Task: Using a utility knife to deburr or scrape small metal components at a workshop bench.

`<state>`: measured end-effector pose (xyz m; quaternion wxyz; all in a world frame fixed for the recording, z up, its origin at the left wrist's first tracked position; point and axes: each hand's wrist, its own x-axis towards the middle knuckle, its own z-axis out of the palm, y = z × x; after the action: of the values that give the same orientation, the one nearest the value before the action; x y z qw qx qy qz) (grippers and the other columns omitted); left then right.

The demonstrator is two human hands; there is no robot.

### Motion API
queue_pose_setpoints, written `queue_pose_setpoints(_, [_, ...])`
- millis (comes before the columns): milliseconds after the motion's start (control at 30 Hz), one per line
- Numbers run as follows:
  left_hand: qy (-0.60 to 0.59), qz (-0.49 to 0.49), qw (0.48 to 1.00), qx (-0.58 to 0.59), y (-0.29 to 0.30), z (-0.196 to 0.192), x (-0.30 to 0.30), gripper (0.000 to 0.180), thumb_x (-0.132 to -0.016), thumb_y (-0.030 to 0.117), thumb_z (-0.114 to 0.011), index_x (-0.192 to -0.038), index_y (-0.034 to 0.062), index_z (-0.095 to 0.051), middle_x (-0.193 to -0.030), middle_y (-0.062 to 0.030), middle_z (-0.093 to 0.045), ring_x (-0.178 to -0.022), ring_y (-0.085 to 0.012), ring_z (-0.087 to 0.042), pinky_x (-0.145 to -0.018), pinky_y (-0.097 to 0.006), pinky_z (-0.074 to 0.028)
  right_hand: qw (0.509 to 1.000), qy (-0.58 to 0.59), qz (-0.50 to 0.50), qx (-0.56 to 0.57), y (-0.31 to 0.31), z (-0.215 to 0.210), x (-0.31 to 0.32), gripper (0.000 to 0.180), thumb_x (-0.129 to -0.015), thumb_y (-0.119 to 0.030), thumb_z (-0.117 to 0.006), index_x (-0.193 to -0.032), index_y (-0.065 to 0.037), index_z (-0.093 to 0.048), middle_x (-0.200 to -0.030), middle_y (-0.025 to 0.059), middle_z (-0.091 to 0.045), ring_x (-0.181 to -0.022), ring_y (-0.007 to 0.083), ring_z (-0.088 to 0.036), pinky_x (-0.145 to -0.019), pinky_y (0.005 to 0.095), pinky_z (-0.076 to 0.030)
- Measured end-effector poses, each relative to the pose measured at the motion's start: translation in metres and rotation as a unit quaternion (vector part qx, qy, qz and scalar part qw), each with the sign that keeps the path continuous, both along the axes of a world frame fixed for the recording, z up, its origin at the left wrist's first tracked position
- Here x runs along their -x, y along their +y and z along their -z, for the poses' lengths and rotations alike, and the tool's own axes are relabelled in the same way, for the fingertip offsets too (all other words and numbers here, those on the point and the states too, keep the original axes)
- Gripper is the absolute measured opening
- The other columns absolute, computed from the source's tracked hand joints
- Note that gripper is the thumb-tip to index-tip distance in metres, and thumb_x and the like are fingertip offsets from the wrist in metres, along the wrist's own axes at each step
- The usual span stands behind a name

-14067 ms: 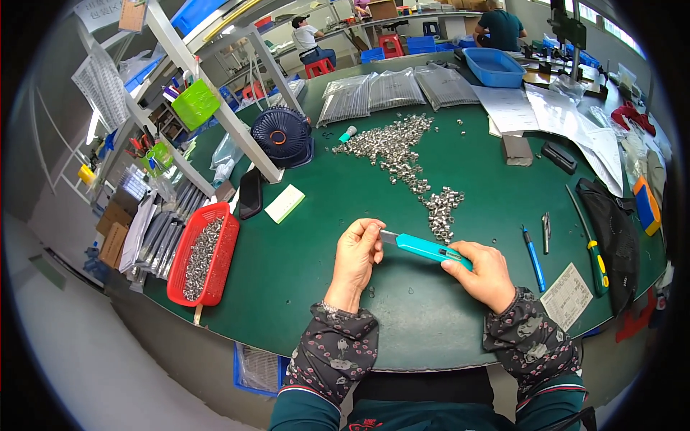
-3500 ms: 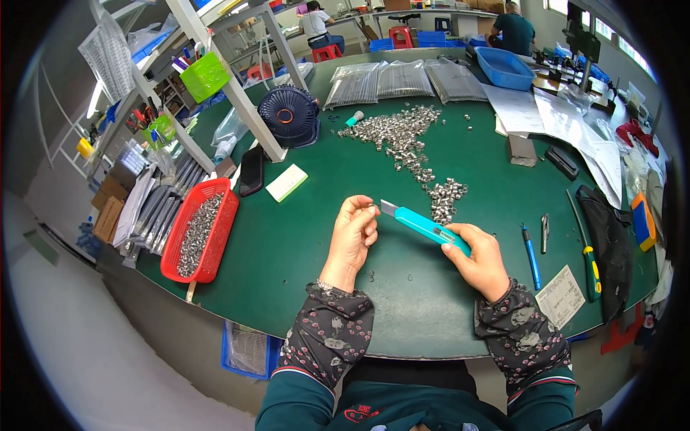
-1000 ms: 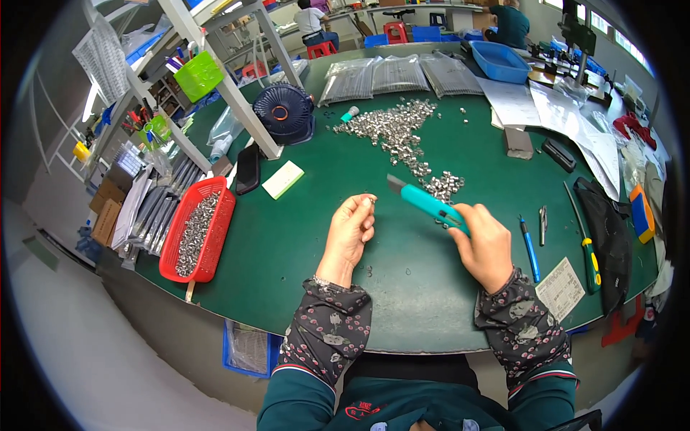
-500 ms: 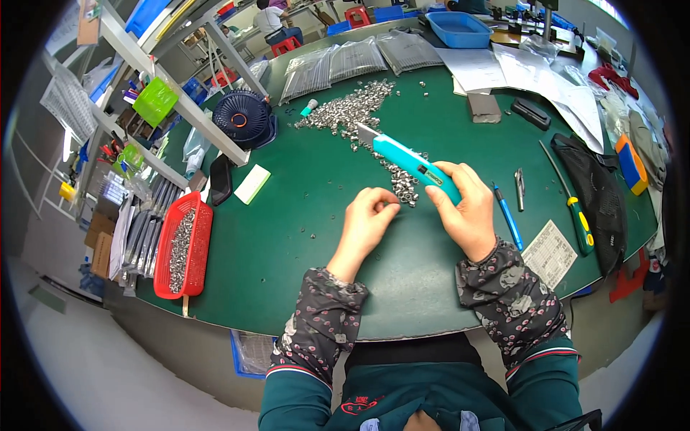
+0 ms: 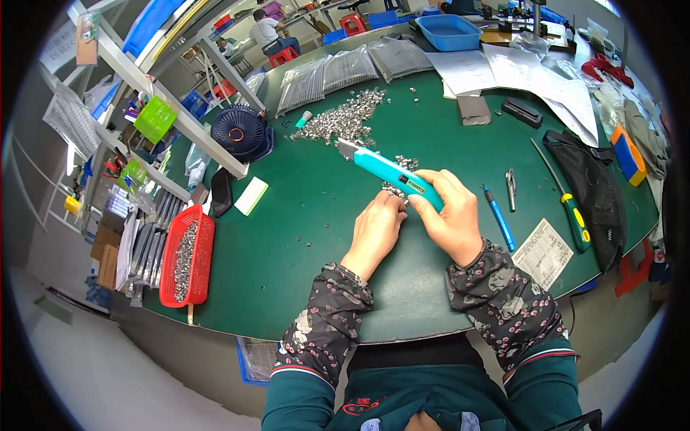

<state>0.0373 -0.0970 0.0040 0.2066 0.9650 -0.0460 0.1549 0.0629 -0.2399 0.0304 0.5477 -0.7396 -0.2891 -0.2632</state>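
Note:
My right hand is wrapped round a teal utility knife, its blade pointing up and to the left over the green table. My left hand rests just left of it, fingers curled together at the near end of a trail of small metal rings. Whatever its fingertips pinch is hidden. The knife and my right hand cover part of that trail. Farther off lies a bigger heap of the same shiny ring-like parts, with a small teal-and-grey piece at its left edge.
A red basket of metal parts stands at the left, near a phone and a dark fan. Bagged rods line the back. At right lie a blue pen, a screwdriver and a paper slip.
My left hand has moved forward and right to the metal rings, its fingers now more tucked in. The knife in my right hand has shifted slightly left and nearer; the whole view has shifted a little.

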Motion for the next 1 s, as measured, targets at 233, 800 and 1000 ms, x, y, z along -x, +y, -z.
queue_pose_setpoints(233, [0.044,-0.023,0.765,0.642,0.044,-0.027,0.021,0.011,-0.083,0.011,-0.053,-0.092,0.0049,-0.050,-0.073,-0.0011,-0.046,-0.052,-0.0050,-0.037,-0.040,-0.017,-0.031,0.999,0.038,-0.003,0.014,-0.001,0.001,0.000,0.025,-0.070,-0.011,-0.063,-0.094,-0.005,-0.057,-0.078,0.0103,-0.055,-0.068,0.0292,-0.056,-0.059,0.0349,-0.045])
queue_pose_setpoints(800, [0.023,0.003,0.569,0.822,0.094,0.005,0.033,0.014,-0.088,0.016,-0.048,-0.093,0.0041,-0.053,-0.075,-0.0030,-0.049,-0.053,-0.0076,-0.039,-0.039,-0.018,-0.029,0.958,0.202,-0.138,0.151,0.004,0.003,0.011,0.031,-0.068,-0.022,-0.066,-0.092,-0.004,-0.060,-0.080,0.0145,-0.061,-0.071,0.0275,-0.060,-0.063,0.0336,-0.046])
queue_pose_setpoints(1000, [0.043,0.017,0.571,0.820,0.092,0.004,0.032,0.012,-0.087,0.016,-0.050,-0.089,0.0045,-0.053,-0.074,-0.0011,-0.050,-0.053,-0.0062,-0.039,-0.039,-0.017,-0.029,0.959,0.181,-0.153,0.154,0.004,0.010,0.009,0.030,-0.068,-0.022,-0.066,-0.091,-0.003,-0.060,-0.079,0.0141,-0.061,-0.069,0.0278,-0.059,-0.062,0.0338,-0.045])
